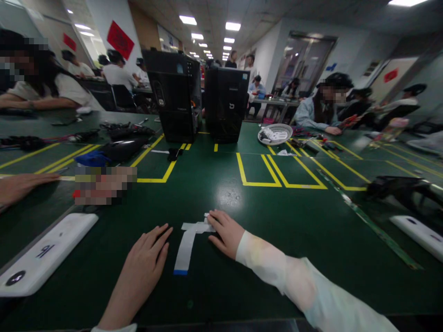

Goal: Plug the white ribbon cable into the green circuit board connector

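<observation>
A flat white ribbon-like strip (185,249) with a blue end lies on the green table (221,295), its upper part bending to the right. My right hand (226,233) rests at the right end of that upper part, fingertips touching it and fingers spread from the thumb. To the left of the strip, my left hand (147,258) lies on the table with its fingers extended and nothing in it. A small gap separates it from the strip.
Two black computer towers (176,97) stand at the back. A white basket (275,133) sits right of them. White panels (48,253) lie at left and right. Another person's hand (24,186) rests at the left edge. A long green strip (370,221) lies at right.
</observation>
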`<state>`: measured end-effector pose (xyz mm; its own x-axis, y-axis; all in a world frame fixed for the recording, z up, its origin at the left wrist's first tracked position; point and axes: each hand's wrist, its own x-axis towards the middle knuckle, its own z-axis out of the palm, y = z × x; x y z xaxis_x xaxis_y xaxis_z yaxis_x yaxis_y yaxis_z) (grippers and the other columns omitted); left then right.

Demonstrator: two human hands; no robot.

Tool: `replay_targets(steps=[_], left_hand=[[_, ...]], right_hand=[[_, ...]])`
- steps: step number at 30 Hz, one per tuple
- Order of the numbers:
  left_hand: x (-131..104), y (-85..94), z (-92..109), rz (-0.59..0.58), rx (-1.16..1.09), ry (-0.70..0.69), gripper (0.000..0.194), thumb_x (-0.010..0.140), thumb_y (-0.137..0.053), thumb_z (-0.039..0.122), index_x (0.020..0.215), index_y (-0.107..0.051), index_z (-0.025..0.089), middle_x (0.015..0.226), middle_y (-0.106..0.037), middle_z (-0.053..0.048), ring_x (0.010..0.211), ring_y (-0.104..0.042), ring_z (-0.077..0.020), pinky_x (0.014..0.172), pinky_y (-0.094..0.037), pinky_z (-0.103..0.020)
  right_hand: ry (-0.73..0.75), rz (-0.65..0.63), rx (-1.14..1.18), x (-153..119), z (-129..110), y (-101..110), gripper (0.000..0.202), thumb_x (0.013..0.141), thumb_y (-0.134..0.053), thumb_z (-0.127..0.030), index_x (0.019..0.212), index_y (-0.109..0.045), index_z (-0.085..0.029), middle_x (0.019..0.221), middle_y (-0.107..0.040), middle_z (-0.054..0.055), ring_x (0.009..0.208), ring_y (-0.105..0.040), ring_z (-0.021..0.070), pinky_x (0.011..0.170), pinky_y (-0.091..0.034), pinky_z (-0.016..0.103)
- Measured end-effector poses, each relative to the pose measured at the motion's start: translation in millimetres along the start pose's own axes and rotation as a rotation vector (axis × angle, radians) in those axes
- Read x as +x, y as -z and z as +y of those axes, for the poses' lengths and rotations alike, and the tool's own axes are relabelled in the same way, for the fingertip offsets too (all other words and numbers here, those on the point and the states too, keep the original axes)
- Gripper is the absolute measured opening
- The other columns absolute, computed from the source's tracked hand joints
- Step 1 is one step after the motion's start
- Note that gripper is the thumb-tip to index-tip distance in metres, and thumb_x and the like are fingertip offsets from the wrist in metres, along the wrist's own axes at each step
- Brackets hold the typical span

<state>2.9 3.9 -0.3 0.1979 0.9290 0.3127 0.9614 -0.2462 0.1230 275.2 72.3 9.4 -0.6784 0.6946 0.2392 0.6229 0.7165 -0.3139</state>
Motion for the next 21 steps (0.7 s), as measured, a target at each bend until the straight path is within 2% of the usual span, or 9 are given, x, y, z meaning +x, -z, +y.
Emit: replay_targets(steps=[3,7,14,21], left_hand=[[0,1.0,1,0.007,-0.002,0.001,0.047,0.095,-0.035,0.039,0.131,-0.057,0.019,0.137,-0.057,-0.011,0.125,-0.054,-0.0294,0.106,-0.041,-0.052],[0,1.5,1,0.009,0.001,0.000,0.048,0.094,-0.036,0.042,0.132,-0.056,0.020,0.137,-0.057,-0.011,0.125,-0.053,-0.0297,0.106,-0.040,-0.053],[0,-0.4,1,0.003,0.001,-0.002,0.049,0.094,-0.036,0.043,0.133,-0.055,0.019,0.138,-0.056,-0.012,0.125,-0.053,-0.0297,0.107,-0.038,-0.052],[0,2.9,3,-0.016,-0.010,0.014,0.050,0.094,-0.035,0.043,0.133,-0.054,0.018,0.139,-0.055,-0.012,0.126,-0.052,-0.0292,0.108,-0.038,-0.052]], right_hand=[[0.050,-0.066,0.010,-5,-13,8,0.056,0.093,-0.050,-0.037,0.142,-0.042,-0.010,0.146,-0.040,0.017,0.137,-0.032,0.0300,0.114,-0.031,0.048],[0.082,-0.101,-0.005,-9,-18,15,0.052,0.093,-0.049,-0.037,0.140,-0.045,-0.014,0.145,-0.041,0.015,0.137,-0.034,0.0298,0.114,-0.029,0.048],[0.118,-0.104,0.002,-10,-19,16,0.050,0.092,-0.052,-0.039,0.138,-0.047,-0.018,0.144,-0.044,0.014,0.135,-0.036,0.0288,0.113,-0.029,0.052],[0.197,-0.101,0.018,-12,-23,18,0.047,0.091,-0.053,-0.038,0.135,-0.050,-0.020,0.137,-0.049,0.012,0.130,-0.042,0.0267,0.111,-0.032,0.050]])
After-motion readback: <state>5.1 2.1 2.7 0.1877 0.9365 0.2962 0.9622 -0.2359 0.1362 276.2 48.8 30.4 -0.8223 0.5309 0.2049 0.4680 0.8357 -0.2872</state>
